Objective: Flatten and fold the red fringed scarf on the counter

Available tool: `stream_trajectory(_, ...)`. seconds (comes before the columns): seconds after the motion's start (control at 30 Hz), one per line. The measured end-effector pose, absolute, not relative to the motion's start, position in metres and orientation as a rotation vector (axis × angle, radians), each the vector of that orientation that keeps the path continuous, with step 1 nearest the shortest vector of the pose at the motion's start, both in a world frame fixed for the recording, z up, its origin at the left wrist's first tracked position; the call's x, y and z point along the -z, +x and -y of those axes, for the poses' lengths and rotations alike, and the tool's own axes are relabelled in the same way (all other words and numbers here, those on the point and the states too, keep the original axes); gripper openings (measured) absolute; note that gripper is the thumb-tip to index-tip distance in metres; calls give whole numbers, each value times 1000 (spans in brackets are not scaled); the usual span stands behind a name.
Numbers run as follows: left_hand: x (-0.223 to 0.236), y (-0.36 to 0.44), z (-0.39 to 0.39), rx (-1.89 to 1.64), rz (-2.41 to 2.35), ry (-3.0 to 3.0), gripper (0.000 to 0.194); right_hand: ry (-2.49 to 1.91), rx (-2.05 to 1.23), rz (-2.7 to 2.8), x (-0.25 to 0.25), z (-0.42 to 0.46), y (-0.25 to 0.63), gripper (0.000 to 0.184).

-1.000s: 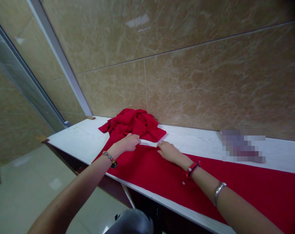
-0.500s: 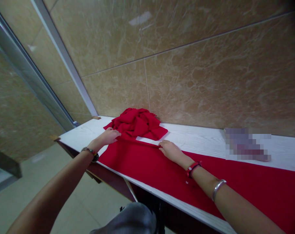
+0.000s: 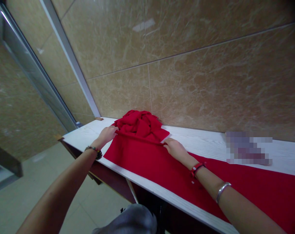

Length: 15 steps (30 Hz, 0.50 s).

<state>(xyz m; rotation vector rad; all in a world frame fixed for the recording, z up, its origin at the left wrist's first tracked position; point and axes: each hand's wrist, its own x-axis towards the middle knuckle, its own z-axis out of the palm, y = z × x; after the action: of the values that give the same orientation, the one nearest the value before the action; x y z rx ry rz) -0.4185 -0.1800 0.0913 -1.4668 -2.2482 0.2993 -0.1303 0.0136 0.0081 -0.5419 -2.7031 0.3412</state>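
A long strip of red cloth (image 3: pixel 142 159) lies spread along a white tabletop, reaching out of view at the right. My left hand (image 3: pixel 108 134) pinches its far edge at the left corner. Farther right on the same edge, my right hand (image 3: pixel 174 148) is closed on the cloth, and the edge runs taut and slightly raised between the two. Just behind that edge sits a crumpled heap of red cloth (image 3: pixel 143 123), close to my left hand. Whether the heap joins the flat strip, I cannot tell.
The white table (image 3: pixel 201 138) stands against a brown marble-tiled wall (image 3: pixel 198 84). A blurred-out flat object (image 3: pixel 247 148) rests at the back right. Small wooden pieces lie at the table's left corners. My knee (image 3: pixel 132 219) is below the front edge.
The cloth's far edge is lifted a little and pulled straighter between my hands, which still grip it. The whole view has shifted slightly.
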Motion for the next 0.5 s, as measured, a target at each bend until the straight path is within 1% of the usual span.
stream_trajectory(0.1,-88,-415,175,-245,2267,-1387,22,-586,-297,2661,-10,-16,-129,23)
stream_trajectory(0.2,-80,-408,172,-228,2290,-1387,26,-604,-255,2782,-7,-16,-128,24)
stream_trajectory(0.37,-64,-381,168,-132,2239,-1383,50,-535,-244,2868,-4,-11,-130,29)
stream_trajectory(0.5,-47,-350,161,-57,2063,-1576,45,-542,-244,2894,-8,-6,-130,36)
